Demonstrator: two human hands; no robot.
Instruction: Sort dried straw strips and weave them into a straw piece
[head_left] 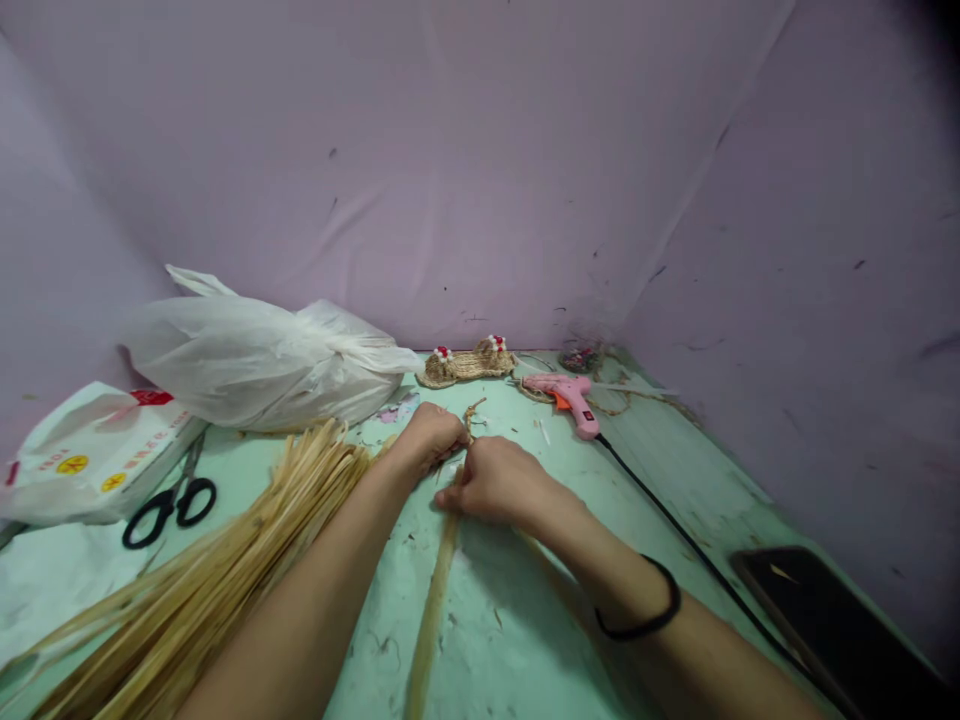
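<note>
My left hand and my right hand meet over the middle of the green table, fingers pinched close together. Between them they hold straw strips; a short twisted end sticks up beyond the fingertips. One long flat straw strip runs from under my right hand down toward the front edge. Another strip seems to pass beneath my right forearm, mostly covered by it. A thick bundle of loose straw strips lies to the left, partly behind my left forearm. The exact grip is hidden by the knuckles.
Left: a white plastic bag, a printed white package and black-handled scissors. Back: small woven straw slippers with red and white beads. Right: a pink glue gun, its black cord and a dark phone.
</note>
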